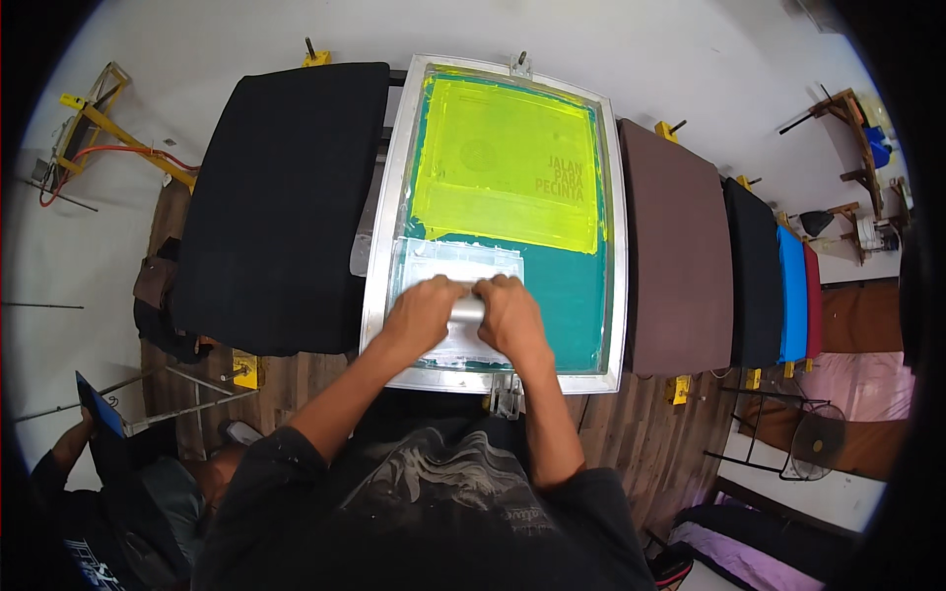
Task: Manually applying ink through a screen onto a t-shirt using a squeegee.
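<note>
A screen-printing frame [617,286] with silvery edges lies flat in front of me. Its mesh is teal green [567,315] on the near part, while a bright yellow-green panel [503,128] with a faint design fills the far part. Both hands grip the pale metal handle of a squeegee [467,311] over the near left of the mesh. My left hand [424,315] is closed round its left side, and my right hand [507,313] round its right, thumbs close together. White ink [463,254] is smeared around the squeegee. Its blade is hidden.
A black shirt [281,207] lies on a board at left. Brown [680,251], black [751,276], blue [791,295] and red [813,300] ones line up at right. Yellow clamps [246,370] edge the boards. A person [168,502] sits lower left; a fan [819,442] stands right.
</note>
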Tool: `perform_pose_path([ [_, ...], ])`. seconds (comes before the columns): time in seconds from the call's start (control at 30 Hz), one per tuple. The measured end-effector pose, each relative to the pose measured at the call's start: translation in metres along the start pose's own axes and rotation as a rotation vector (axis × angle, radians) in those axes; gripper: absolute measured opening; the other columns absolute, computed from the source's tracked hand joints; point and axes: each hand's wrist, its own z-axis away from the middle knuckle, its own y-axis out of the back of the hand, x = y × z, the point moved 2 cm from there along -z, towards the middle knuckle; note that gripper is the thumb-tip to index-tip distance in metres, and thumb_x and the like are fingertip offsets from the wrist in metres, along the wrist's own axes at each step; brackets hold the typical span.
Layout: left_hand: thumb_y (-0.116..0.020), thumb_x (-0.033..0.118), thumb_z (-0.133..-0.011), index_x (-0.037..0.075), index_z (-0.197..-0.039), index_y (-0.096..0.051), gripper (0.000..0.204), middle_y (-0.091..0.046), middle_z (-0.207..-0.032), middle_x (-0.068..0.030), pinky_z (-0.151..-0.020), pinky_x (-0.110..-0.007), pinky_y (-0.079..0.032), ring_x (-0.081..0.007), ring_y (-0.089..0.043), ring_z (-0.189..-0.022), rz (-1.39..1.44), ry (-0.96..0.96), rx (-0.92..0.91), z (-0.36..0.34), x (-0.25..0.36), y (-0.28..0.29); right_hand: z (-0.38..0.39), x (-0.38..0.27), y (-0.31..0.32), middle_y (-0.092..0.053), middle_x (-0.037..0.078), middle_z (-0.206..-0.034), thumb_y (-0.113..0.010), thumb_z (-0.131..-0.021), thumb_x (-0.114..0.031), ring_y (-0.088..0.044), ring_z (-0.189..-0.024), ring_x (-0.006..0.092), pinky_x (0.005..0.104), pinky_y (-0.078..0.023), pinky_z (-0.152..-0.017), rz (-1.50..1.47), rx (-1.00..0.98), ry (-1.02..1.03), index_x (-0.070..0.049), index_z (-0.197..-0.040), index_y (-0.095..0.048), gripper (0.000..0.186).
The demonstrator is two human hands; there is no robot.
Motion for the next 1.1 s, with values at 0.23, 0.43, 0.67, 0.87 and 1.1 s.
perform_pose_path([
  [0.23,-0.06,-0.011,-0.07,0.003,-0.115,-0.066,0.047,-0.066,-0.107,-0.0173,-0.089,-0.045,-0.052,-0.038,-0.064,-0.1,0.06,0.078,-0.124,0.064,0.029,-0.004,0.069,-0.024,-0.003,-0.067,0.016,-0.102,-0.071,-0.061,0.002,-0.061,-0.099,0.0359,0.0427,-0.053,-0.085,-0.063,-0.156,-0.043,-0.002,-0.105,-0.069,0.045],
  [0.43,-0.062,-0.009,-0.071,0.003,-0.11,-0.07,0.041,-0.069,-0.104,-0.0204,-0.09,-0.045,-0.052,-0.0386,-0.065,-0.099,0.059,0.162,-0.261,0.019,0.027,0.018,0.029,-0.018,0.021,-0.067,0.016,-0.092,-0.069,-0.067,-0.001,-0.064,-0.088,0.038,0.0468,-0.054,-0.078,-0.003,-0.156,-0.016,-0.006,-0.097,-0.069,0.03],
  [0.67,-0.062,-0.013,-0.067,0.002,-0.12,-0.063,0.055,-0.061,-0.119,-0.0199,-0.099,-0.045,-0.048,-0.0386,-0.059,-0.113,0.022,-0.029,0.099,0.04,0.005,-0.015,0.035,-0.014,-0.003,-0.058,0.014,-0.107,-0.071,-0.063,0.003,-0.055,-0.098,0.039,0.0468,-0.053,-0.08,-0.015,-0.028,0.048,-0.006,-0.108,-0.061,0.048],
  [0.87,-0.063,-0.009,-0.067,0.002,-0.119,-0.064,0.052,-0.062,-0.119,-0.0185,-0.093,-0.046,-0.05,-0.0378,-0.06,-0.11,0.094,0.027,-0.09,0.087,0.031,-0.003,0.087,-0.036,-0.003,-0.057,0.015,-0.11,-0.069,-0.063,0.004,-0.055,-0.102,0.0377,0.046,-0.053,-0.084,-0.064,-0.188,0.0,-0.004,-0.116,-0.06,0.054],
  [1.1,-0.058,-0.01,-0.071,0.004,-0.113,-0.067,0.045,-0.068,-0.105,-0.0173,-0.089,-0.045,-0.051,-0.0371,-0.064,-0.102,0.041,0.097,-0.035,0.017,0.02,0.024,0.018,-0.024,0.021,-0.062,0.014,-0.102,-0.07,-0.065,0.002,-0.06,-0.098,0.0375,0.0461,-0.055,-0.079,0.039,-0.071,0.045,-0.007,-0.104,-0.063,0.041],
])
